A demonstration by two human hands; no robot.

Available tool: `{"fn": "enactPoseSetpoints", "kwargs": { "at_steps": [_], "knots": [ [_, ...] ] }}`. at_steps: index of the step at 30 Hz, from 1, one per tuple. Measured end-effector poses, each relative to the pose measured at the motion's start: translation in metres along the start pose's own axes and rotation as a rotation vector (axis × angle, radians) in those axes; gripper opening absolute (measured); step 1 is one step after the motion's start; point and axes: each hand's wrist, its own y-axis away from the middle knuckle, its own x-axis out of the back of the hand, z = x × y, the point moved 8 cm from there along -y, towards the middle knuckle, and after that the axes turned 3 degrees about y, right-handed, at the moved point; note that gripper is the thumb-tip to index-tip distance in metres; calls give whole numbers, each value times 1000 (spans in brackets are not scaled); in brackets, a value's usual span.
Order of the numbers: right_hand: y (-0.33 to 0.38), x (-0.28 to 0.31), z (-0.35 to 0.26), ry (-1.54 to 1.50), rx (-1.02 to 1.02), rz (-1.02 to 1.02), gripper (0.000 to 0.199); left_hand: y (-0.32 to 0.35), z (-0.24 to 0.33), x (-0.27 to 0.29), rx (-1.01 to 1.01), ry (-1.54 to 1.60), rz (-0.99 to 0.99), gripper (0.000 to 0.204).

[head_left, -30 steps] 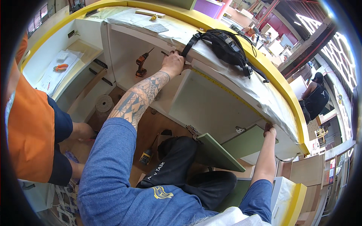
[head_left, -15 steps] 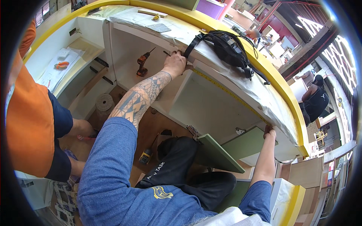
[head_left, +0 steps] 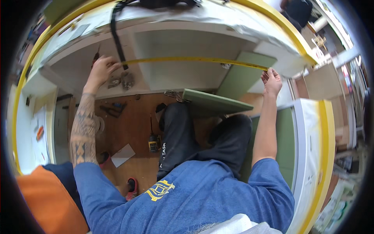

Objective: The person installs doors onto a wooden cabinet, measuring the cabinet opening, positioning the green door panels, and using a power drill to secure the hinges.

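A yellow tape measure [head_left: 194,59] stretches between my two hands, in front of the opening of a white cabinet [head_left: 171,78]. At its left end the fingers of my left hand [head_left: 102,71], partly blurred, are closed on it. My right hand [head_left: 271,81] pinches the other end in front of a green panel [head_left: 247,72] inside the cabinet. Below the tape, a hinged green cabinet door [head_left: 214,102] stands open above my bent knees. A black strap [head_left: 116,37] hangs over the cabinet's top edge near my left hand.
On the wooden floor stand a yellow-and-black power driver [head_left: 154,143] and a white sheet [head_left: 122,155]. Dark tools [head_left: 113,109] lie farther back. Someone in an orange shirt [head_left: 50,201] is close at my left. A yellow-edged cabinet [head_left: 323,156] rises at my right.
The tape has come away from the cabinet's top edge and is now held lower and closer to me. Both hands moved with it, and the view has swung downward and right.
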Motion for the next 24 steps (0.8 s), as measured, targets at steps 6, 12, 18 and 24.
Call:
{"fn": "enactPoseSetpoints", "kwargs": {
  "at_steps": [6,12,18,24],
  "knots": [
    [143,59,-1,30,62,139,13,52,-35,-8,-37,15,-59,26],
    [197,59,40,-24,-32,8,15,50,-6,-13,-45,38,-119,26],
    [196,62,52,98,122,162,15,42,41,-26,-59,-32,-171,30],
    [180,79,60,35,69,171,14,40,64,-35,-26,-57,-189,33]
  ]
}}
